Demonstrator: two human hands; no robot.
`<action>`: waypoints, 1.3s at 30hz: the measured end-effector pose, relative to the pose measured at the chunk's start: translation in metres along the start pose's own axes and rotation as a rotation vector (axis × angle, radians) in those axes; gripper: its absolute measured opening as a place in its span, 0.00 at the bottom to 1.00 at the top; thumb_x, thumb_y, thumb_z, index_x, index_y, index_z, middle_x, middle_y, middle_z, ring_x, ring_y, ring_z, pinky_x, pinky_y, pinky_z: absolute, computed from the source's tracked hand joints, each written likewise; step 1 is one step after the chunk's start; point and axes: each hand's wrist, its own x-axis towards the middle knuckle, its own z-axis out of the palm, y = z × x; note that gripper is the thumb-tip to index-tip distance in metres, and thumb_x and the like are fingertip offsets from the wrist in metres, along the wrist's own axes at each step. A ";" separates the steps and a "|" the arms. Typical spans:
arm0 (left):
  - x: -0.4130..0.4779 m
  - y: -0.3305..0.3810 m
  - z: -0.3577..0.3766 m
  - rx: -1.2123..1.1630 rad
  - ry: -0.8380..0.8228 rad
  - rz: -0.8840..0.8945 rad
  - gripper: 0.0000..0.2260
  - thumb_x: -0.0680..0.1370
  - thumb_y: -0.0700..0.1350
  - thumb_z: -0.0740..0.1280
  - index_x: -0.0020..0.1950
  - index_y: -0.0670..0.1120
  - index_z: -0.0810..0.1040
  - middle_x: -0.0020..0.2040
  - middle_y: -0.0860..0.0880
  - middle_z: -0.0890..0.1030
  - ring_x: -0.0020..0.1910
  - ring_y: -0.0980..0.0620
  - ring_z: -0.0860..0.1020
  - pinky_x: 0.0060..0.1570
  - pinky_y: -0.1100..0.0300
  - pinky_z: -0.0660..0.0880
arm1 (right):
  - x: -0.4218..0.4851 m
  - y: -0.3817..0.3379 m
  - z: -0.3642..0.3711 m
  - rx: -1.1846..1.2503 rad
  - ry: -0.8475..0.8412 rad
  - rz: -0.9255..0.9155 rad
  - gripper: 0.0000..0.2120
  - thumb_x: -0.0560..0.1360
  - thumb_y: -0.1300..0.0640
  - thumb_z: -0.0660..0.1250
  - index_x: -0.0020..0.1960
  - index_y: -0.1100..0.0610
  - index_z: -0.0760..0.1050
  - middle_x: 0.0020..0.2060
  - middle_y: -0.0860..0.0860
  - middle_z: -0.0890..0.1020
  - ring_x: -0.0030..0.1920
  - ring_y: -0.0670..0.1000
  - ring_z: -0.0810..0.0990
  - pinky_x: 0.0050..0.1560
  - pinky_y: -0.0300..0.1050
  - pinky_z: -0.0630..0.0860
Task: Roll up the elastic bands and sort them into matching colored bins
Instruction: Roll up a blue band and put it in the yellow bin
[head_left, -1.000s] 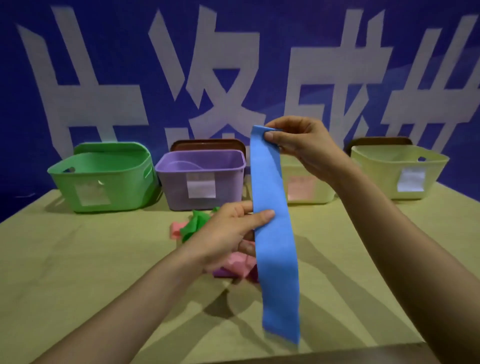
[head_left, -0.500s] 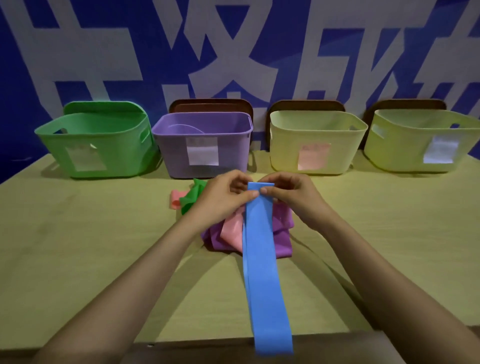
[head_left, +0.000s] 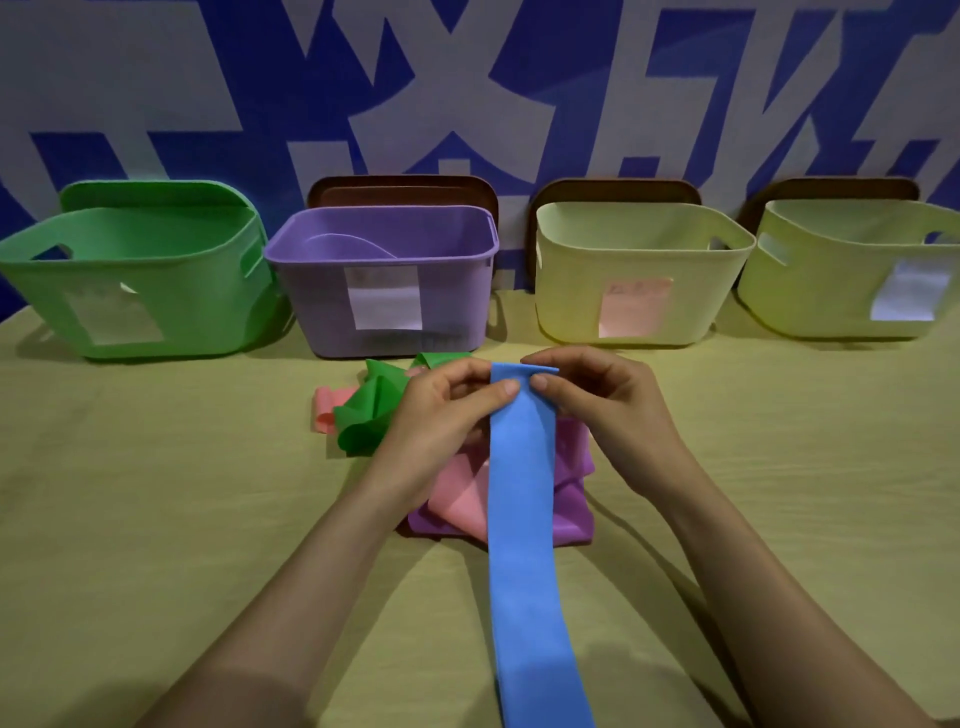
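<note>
A long blue elastic band lies flat down the table towards me, running off the bottom of the view. My left hand and my right hand both pinch its far end, thumbs on top, where the edge is folded over. Under the band and my hands lies a heap of a green band, pink bands and a purple band. At the back stand a green bin, a purple bin, and two pale yellow bins, one with a pink label, one with a white label.
The yellow-green table stretches to either side of the heap. Brown lids lean behind the bins against a blue wall with large white characters. A lid lies inside the purple bin.
The blue band, held up in the air a second ago, has come down onto the table. Both hands now meet at its far end, and the edge has been folded over.
</note>
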 end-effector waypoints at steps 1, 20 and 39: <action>0.000 -0.001 0.001 -0.024 0.010 -0.016 0.05 0.76 0.36 0.68 0.50 0.42 0.80 0.41 0.47 0.84 0.41 0.52 0.82 0.42 0.62 0.79 | 0.000 0.000 0.001 -0.019 -0.004 -0.023 0.10 0.73 0.68 0.68 0.47 0.54 0.81 0.40 0.42 0.84 0.45 0.41 0.81 0.45 0.34 0.77; -0.009 -0.002 0.002 -0.058 0.065 0.139 0.05 0.76 0.39 0.68 0.42 0.46 0.81 0.34 0.53 0.82 0.36 0.58 0.80 0.39 0.66 0.76 | -0.006 0.000 0.007 -0.136 -0.057 -0.120 0.10 0.75 0.65 0.68 0.51 0.51 0.79 0.43 0.44 0.82 0.47 0.44 0.80 0.47 0.36 0.77; -0.008 -0.007 -0.001 0.084 0.018 0.103 0.05 0.76 0.36 0.67 0.46 0.45 0.80 0.36 0.53 0.83 0.38 0.59 0.82 0.37 0.66 0.78 | -0.007 0.002 0.000 -0.153 0.002 0.006 0.08 0.74 0.63 0.69 0.47 0.51 0.82 0.44 0.47 0.85 0.49 0.46 0.82 0.52 0.39 0.78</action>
